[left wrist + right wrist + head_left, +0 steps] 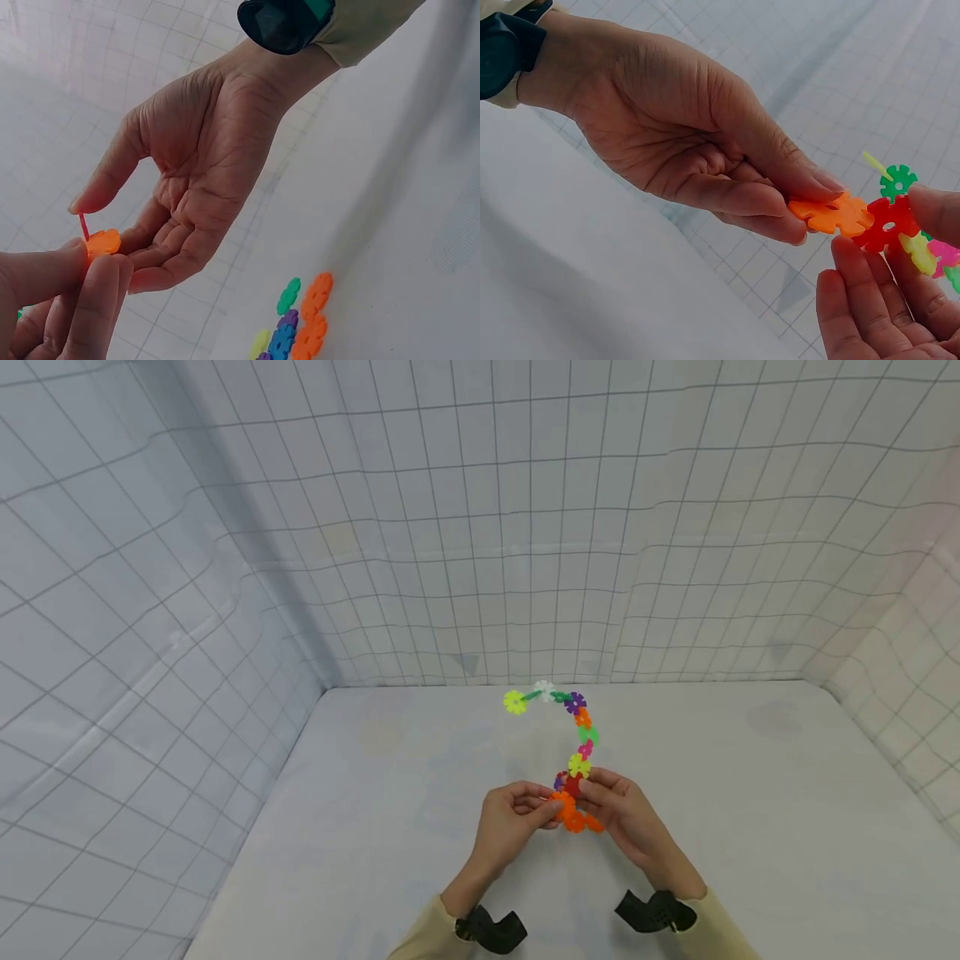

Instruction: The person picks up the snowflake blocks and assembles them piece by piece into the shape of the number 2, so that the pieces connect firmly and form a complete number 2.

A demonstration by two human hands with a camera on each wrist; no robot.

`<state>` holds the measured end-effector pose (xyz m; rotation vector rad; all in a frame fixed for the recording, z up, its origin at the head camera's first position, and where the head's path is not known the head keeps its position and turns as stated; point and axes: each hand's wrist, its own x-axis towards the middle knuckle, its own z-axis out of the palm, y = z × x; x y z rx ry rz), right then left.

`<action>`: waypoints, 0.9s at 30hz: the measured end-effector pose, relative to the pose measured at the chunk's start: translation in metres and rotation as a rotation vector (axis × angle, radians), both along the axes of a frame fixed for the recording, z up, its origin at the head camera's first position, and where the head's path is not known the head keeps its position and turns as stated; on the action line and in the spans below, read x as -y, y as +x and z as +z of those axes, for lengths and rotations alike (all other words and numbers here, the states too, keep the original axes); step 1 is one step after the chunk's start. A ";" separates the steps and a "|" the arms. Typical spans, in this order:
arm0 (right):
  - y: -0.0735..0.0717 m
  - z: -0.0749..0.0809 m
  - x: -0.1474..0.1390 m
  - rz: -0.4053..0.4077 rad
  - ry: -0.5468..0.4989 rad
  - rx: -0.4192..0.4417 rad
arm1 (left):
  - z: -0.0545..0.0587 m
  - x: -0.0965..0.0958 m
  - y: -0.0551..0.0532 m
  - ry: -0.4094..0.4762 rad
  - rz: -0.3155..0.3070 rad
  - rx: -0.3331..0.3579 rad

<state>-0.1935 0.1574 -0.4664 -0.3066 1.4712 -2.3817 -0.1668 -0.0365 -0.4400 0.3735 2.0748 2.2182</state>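
Observation:
Flower-shaped interlocking plastic discs join into a curved, many-coloured chain over the white surface. My left hand pinches an orange disc between thumb and fingers. My right hand pinches the red disc beside it, thumb on one face and fingers behind. In the right wrist view the red disc's edge meets the orange one. Beyond the right fingertips the chain continues through a yellow disc, a purple disc and a white disc to a yellow-green end disc.
More orange discs show below and between the hands. In the left wrist view, orange, green, blue and purple discs cluster at the lower edge. White grid-patterned cloth hangs behind and at both sides of the white table.

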 end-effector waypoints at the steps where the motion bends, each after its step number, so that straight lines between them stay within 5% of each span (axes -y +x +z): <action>1: 0.000 0.000 0.001 -0.009 0.011 0.001 | -0.001 0.000 0.000 0.005 0.006 -0.001; 8: 0.003 0.003 0.006 -0.096 0.099 0.031 | -0.001 -0.003 0.003 0.034 0.056 -0.026; 15: 0.004 0.003 0.008 -0.122 0.138 0.024 | -0.029 -0.007 -0.005 0.116 0.099 0.009; 27: 0.003 -0.001 0.011 -0.110 0.214 0.042 | -0.038 -0.013 -0.002 0.177 0.211 0.067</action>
